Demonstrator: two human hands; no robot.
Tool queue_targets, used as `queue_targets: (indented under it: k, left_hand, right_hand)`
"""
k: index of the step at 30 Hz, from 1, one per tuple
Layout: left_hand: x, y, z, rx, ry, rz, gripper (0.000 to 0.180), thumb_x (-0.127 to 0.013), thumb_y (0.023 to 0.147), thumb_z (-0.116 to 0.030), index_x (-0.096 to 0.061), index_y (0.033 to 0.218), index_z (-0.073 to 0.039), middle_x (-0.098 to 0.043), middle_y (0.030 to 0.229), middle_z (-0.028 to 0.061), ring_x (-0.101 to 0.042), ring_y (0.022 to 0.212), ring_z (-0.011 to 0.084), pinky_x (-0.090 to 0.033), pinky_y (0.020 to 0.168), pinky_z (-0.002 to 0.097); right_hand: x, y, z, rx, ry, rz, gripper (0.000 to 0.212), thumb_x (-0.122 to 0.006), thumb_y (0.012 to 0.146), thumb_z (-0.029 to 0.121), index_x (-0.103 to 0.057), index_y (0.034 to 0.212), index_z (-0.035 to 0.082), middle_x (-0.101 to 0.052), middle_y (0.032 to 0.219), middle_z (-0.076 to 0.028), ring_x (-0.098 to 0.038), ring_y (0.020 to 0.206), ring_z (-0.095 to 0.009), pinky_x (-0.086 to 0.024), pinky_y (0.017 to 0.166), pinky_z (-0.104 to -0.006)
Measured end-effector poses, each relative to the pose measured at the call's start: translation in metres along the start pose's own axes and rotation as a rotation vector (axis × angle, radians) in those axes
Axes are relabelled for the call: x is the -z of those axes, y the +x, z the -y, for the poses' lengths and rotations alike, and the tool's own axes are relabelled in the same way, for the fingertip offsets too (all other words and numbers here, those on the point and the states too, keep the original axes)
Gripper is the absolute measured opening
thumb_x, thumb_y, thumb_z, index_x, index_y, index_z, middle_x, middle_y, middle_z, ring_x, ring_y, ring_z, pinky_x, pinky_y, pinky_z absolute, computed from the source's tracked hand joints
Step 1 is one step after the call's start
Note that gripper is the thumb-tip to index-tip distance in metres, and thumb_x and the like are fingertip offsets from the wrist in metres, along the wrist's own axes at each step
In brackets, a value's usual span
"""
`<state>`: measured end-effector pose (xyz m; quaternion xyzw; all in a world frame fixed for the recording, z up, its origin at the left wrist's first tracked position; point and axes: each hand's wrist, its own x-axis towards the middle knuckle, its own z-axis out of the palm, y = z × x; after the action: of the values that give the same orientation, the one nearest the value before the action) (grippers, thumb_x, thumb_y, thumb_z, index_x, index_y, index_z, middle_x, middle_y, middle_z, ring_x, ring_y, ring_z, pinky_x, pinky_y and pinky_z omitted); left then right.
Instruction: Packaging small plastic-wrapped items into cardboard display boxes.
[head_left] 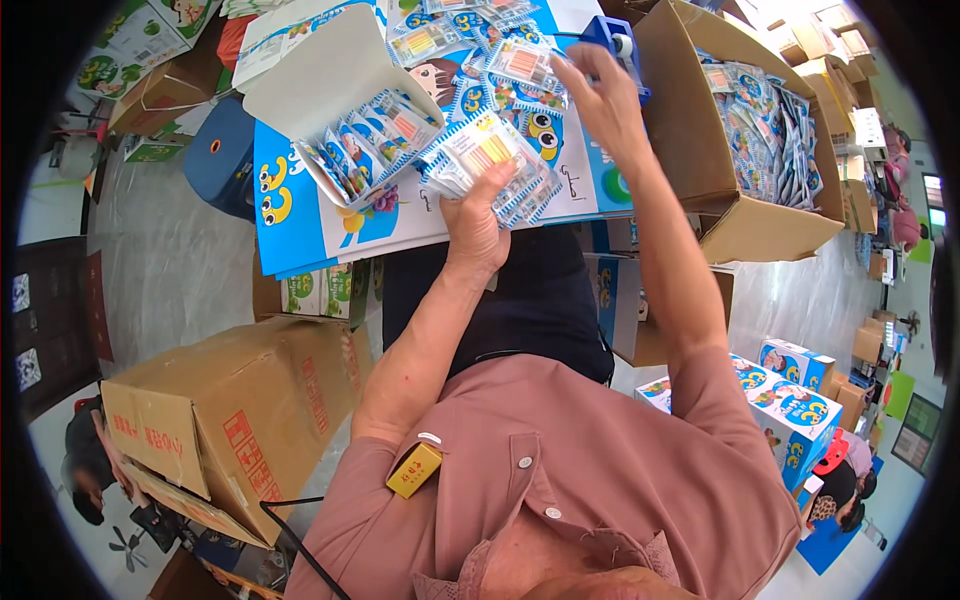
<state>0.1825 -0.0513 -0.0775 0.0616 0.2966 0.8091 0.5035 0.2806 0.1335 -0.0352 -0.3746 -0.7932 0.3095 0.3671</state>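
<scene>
Left hand [474, 222]: clamped on fanned blue-and-white plastic packets [488, 150] | right hand [607, 92]: near loose matching packets [524, 62], grip I can't tell

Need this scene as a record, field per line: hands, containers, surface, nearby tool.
left hand: gripping a stack of packets
right hand: at loose packets; contact unclear
left container: white box, lid open, packets inside
right container: cardboard box, open, many packets inside
surface: blue-and-white printed sheet
nearby tool: blue tape dispenser, beside right hand
</scene>
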Motion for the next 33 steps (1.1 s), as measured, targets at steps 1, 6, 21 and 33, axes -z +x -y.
queue_targets:
  k: [1,6,21,33]
  left_hand:
    - [0.0,-0.001,0.001,0.002,-0.005,0.002,0.047,-0.071,0.088,0.0,-0.055,0.132,0.0,-0.066,0.121,0.0111,-0.068,0.108,0.0199,-0.058,0.095,0.0363]
    - [0.001,-0.003,0.001,-0.019,-0.01,-0.008,0.048,-0.072,0.087,0.001,-0.055,0.131,0.0,-0.066,0.121,0.0114,-0.069,0.108,0.0204,-0.058,0.094,0.0366]
    - [0.0,0.003,0.005,-0.051,-0.037,-0.058,0.043,-0.073,0.086,0.002,-0.059,0.126,-0.001,-0.068,0.119,0.0101,-0.069,0.106,0.019,-0.058,0.094,0.0348]
    - [0.008,0.0,0.003,-0.009,0.071,0.106,0.042,-0.077,0.087,0.0,-0.062,0.127,0.002,-0.069,0.119,0.0092,-0.069,0.106,0.0174,-0.056,0.091,0.0323]
  right_hand:
    - [-0.006,0.02,-0.018,0.118,-0.254,-0.067,0.062,-0.073,0.091,0.05,-0.067,0.122,-0.003,-0.071,0.114,-0.021,-0.068,0.108,-0.029,-0.052,0.095,-0.0383]
    - [-0.038,0.062,-0.034,0.012,-0.575,0.298,0.08,-0.084,0.076,0.057,-0.067,0.125,-0.004,-0.07,0.12,-0.023,-0.069,0.111,-0.036,-0.052,0.097,-0.0429]
    - [0.017,0.038,0.03,-0.384,0.316,0.334,0.047,-0.079,0.09,0.031,-0.067,0.122,-0.001,-0.074,0.107,-0.01,-0.073,0.093,-0.016,-0.056,0.079,-0.0276]
    - [-0.019,-0.096,0.042,-0.154,0.505,0.455,0.055,-0.059,0.105,0.031,-0.046,0.149,0.0,-0.059,0.136,-0.014,-0.056,0.122,-0.016,-0.046,0.102,-0.0319]
